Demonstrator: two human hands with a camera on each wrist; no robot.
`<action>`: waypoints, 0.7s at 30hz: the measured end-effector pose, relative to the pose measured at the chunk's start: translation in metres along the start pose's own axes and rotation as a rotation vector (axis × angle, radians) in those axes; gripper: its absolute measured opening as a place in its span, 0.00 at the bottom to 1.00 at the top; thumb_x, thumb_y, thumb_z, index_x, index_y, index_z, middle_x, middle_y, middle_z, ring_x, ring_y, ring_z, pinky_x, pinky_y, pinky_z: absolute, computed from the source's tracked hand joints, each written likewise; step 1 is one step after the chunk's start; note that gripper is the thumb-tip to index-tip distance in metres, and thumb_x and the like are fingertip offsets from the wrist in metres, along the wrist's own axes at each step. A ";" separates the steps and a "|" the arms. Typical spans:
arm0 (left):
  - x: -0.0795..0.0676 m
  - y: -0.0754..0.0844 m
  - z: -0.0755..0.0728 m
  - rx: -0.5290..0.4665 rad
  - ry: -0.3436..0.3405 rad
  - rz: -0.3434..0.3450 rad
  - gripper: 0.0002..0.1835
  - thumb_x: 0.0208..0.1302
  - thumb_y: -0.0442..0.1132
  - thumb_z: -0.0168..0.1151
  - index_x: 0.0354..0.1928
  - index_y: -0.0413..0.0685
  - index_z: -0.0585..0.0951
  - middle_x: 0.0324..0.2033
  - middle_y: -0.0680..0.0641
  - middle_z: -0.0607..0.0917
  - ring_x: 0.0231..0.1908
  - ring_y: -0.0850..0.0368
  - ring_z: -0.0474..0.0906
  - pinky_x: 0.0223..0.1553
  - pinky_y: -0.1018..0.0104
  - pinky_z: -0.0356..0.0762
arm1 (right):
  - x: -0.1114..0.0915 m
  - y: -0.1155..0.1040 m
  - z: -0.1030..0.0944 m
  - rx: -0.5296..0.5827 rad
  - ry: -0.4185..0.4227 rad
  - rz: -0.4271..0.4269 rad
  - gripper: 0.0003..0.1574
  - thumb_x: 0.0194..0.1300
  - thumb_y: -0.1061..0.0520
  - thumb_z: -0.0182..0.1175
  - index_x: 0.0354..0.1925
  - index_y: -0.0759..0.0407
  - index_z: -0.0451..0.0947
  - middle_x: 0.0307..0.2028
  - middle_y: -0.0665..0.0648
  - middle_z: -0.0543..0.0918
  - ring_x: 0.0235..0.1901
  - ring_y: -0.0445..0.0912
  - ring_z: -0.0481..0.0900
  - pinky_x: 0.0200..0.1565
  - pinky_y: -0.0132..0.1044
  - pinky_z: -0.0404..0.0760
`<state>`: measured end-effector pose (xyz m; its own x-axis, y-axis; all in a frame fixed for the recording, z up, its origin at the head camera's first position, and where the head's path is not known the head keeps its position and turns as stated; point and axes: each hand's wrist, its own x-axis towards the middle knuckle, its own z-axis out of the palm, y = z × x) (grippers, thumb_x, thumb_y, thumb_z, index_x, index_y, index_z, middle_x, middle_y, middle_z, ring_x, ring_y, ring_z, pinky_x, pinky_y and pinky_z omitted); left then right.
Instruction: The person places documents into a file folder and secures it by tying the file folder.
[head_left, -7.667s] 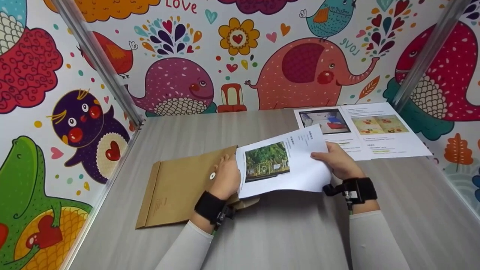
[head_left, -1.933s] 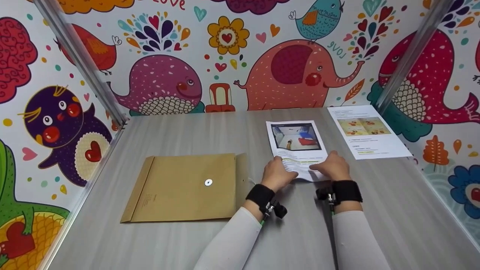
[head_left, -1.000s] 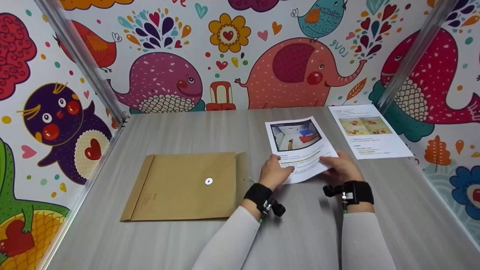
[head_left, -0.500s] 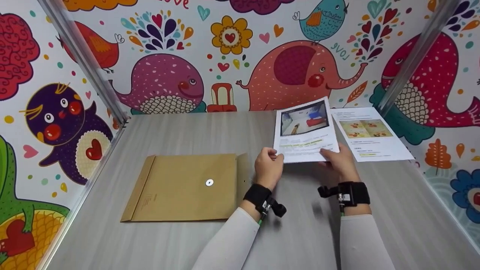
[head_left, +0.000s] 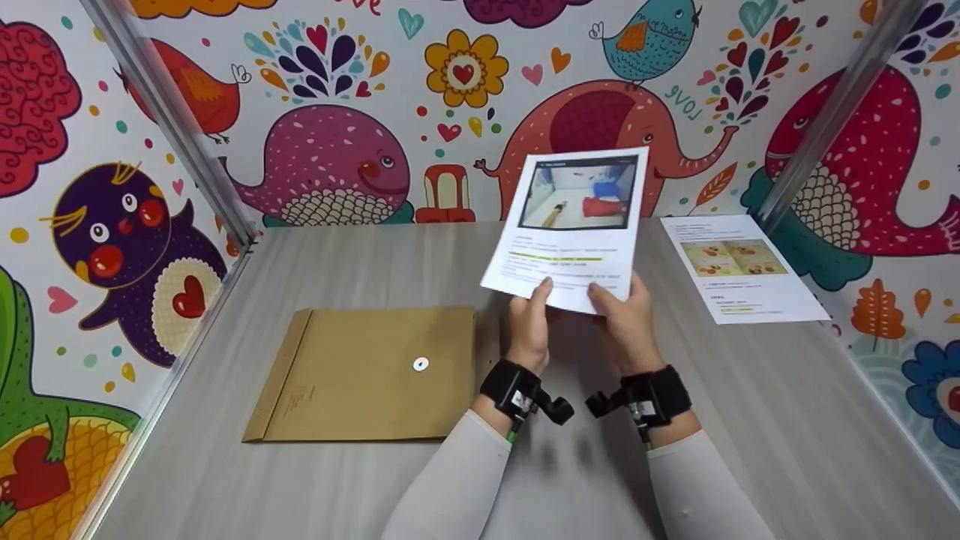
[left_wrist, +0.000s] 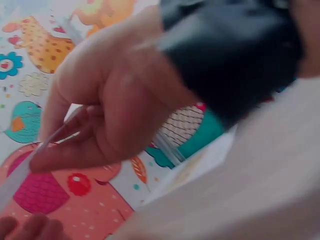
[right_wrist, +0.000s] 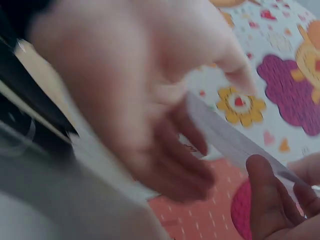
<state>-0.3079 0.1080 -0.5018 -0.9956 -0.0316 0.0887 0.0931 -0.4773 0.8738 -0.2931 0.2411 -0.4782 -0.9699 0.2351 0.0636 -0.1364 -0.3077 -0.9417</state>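
Both hands hold a printed sheet of paper (head_left: 562,259) raised over the table, its photo of a room at the top and a yellow highlighted line below. My left hand (head_left: 529,330) pinches the bottom edge, thumb in front; the left wrist view shows the same hand (left_wrist: 105,95) with the paper's thin edge between thumb and fingers. My right hand (head_left: 631,322) is round the lower right corner, thumb in front and fingers behind. In the right wrist view this hand (right_wrist: 140,95) is blurred, its thumb slightly off the paper and its fingers curled.
A brown paper envelope (head_left: 367,375) with a white round button lies at the left of the table. At the right lies another printed sheet (head_left: 739,289). Cartoon-patterned walls (head_left: 360,165) and metal posts (head_left: 169,120) bound the grey table (head_left: 360,262).
Earlier a sheet with a forest picture was at the envelope. Since then, both hands have lifted the room-photo sheet off the table, raised it and brought it left. The right hand has moved inward.
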 end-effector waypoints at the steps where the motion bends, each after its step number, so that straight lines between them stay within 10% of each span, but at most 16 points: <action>1: 0.000 0.004 -0.001 -0.050 -0.008 0.028 0.21 0.77 0.39 0.56 0.65 0.34 0.80 0.59 0.38 0.88 0.60 0.52 0.83 0.68 0.59 0.72 | -0.004 0.000 0.004 -0.010 -0.026 -0.007 0.35 0.72 0.74 0.55 0.74 0.65 0.63 0.53 0.53 0.85 0.48 0.45 0.89 0.50 0.40 0.90; 13: 0.002 0.042 -0.014 -0.250 0.072 0.116 0.25 0.75 0.26 0.47 0.72 0.34 0.71 0.64 0.32 0.82 0.58 0.45 0.87 0.59 0.53 0.86 | -0.022 0.001 0.023 -0.176 -0.191 -0.049 0.32 0.63 0.74 0.66 0.65 0.69 0.73 0.51 0.56 0.90 0.46 0.44 0.90 0.47 0.35 0.88; 21: 0.000 0.066 -0.022 -0.193 0.021 0.148 0.27 0.74 0.24 0.46 0.73 0.35 0.68 0.67 0.34 0.79 0.62 0.45 0.83 0.57 0.54 0.86 | -0.003 -0.014 -0.006 0.018 -0.231 0.042 0.16 0.73 0.67 0.55 0.57 0.62 0.75 0.41 0.54 0.87 0.35 0.44 0.90 0.39 0.37 0.90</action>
<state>-0.3019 0.0573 -0.4549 -0.9715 -0.1313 0.1975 0.2358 -0.6249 0.7443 -0.2873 0.2504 -0.4667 -0.9949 0.0055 0.1003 -0.0965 -0.3295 -0.9392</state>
